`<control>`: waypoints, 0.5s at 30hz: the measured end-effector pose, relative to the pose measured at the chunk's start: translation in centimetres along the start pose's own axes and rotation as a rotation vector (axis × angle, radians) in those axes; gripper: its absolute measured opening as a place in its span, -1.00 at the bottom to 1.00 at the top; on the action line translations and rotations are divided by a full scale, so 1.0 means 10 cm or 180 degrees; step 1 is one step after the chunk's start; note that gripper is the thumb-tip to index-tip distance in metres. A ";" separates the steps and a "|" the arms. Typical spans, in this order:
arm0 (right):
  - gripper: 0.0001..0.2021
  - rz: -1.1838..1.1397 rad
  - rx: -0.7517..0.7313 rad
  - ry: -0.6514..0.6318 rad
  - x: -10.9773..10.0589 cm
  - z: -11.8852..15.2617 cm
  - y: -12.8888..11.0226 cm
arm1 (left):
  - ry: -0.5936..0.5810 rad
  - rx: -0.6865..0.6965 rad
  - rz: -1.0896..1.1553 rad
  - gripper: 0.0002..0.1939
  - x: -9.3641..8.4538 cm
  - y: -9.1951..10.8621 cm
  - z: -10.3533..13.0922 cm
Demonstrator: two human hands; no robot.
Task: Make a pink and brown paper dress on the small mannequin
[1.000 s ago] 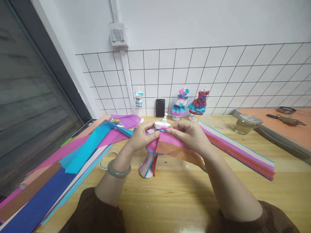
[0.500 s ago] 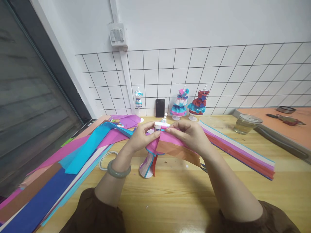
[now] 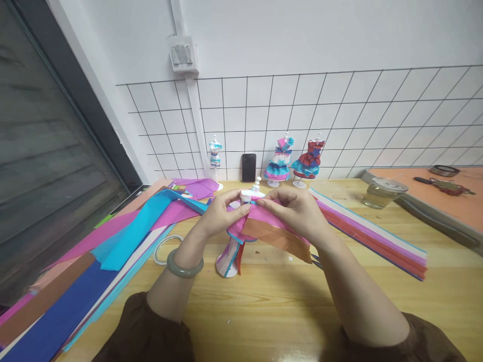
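Observation:
In front of me stands a small white dress form [image 3: 255, 192], tilted a little, its upper part between my two hands. A pink and brown crepe paper strip [image 3: 275, 229] runs around its waist and hangs toward the right. My left hand [image 3: 222, 213] is closed, thumb and fingers pinching the strip against the form. My right hand [image 3: 296, 211] pinches the strip's upper edge on the other side. Below, a white round base [image 3: 225, 266] shows, with white, blue and red strips hanging over it. The fingertips partly hide the form's waist.
Coloured paper strips [image 3: 86, 281] pile up at the left, beside a tape roll [image 3: 162, 251]. Striped paper [image 3: 373, 231] lies at the right. Dressed mini forms [image 3: 279, 163] and a phone [image 3: 249, 168] stand by the wall. A glass bowl [image 3: 383, 192] sits at the right.
The loose brown end of the strip has dropped slightly, and the dress form has shifted a touch. Both hands keep nearly the same pinch.

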State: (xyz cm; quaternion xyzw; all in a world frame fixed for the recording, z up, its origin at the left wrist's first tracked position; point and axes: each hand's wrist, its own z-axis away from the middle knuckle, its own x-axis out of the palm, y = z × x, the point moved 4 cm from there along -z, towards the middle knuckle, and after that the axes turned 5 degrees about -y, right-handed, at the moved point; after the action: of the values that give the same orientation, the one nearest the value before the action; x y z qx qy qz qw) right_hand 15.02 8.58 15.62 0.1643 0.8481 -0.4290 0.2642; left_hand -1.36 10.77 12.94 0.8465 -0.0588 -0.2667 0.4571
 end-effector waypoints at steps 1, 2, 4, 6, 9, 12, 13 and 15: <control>-0.70 0.0015 0.0000 0.0005 0.00 0.00 0.00 | -0.0008 0.0000 -0.0007 -0.65 0.00 0.00 0.00; -0.70 0.0037 0.0002 0.0014 -0.01 0.00 0.00 | -0.0016 0.0009 -0.0004 -0.65 0.00 0.00 0.00; -0.69 0.0088 0.0009 0.0043 -0.01 0.00 0.00 | -0.0049 0.0041 0.0019 -0.64 0.01 0.01 0.00; -0.69 0.0119 0.0024 0.0059 -0.02 0.01 -0.01 | -0.0069 0.0065 0.0023 -0.63 0.02 0.02 0.00; -0.69 0.0099 0.0065 0.0025 -0.01 0.01 -0.01 | -0.0065 0.0064 -0.0006 -0.64 0.02 0.02 0.00; -0.69 0.0054 0.0090 -0.0036 0.00 0.01 0.00 | -0.0059 0.0065 0.0001 -0.66 0.02 0.03 0.00; -0.69 0.0039 0.0094 -0.0047 0.00 0.01 0.01 | -0.0056 0.0068 0.0005 -0.66 0.02 0.04 0.00; -0.69 0.0026 0.0106 -0.0056 0.00 0.01 0.02 | -0.0057 0.0071 0.0013 -0.67 0.03 0.04 0.00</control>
State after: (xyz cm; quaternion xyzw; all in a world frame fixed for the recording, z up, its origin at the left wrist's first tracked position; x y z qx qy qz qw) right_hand 15.12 8.58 15.46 0.1683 0.8378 -0.4434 0.2707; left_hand -1.04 10.46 13.20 0.8489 -0.0676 -0.2726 0.4477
